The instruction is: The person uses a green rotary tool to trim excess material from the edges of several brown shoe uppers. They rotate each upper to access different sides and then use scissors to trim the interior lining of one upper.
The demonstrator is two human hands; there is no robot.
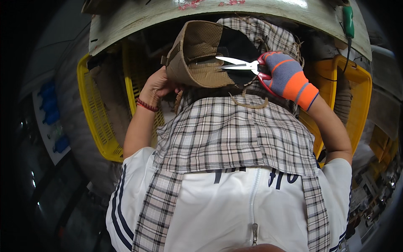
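My bare left hand (160,84), with a bead bracelet at its wrist, grips a tan shoe upper (178,69) from below on its left side. Some of its fingers are hidden behind the piece. The upper stands open, with a textured tan inside and a dark part on its right. In a grey and orange striped glove, my right hand (284,77) is closed round the red handles of a pair of scissors (245,66). Their blades are apart and point left into the opening of the upper. A curled tan strip (252,105) lies on my checked apron (218,134).
Ahead is the edge of a pale worktable (138,23). Yellow crates stand at the left (94,113) and right (363,92), holding dark and brown pieces. A green-handled tool (348,22) with a cord hangs at the table's right edge.
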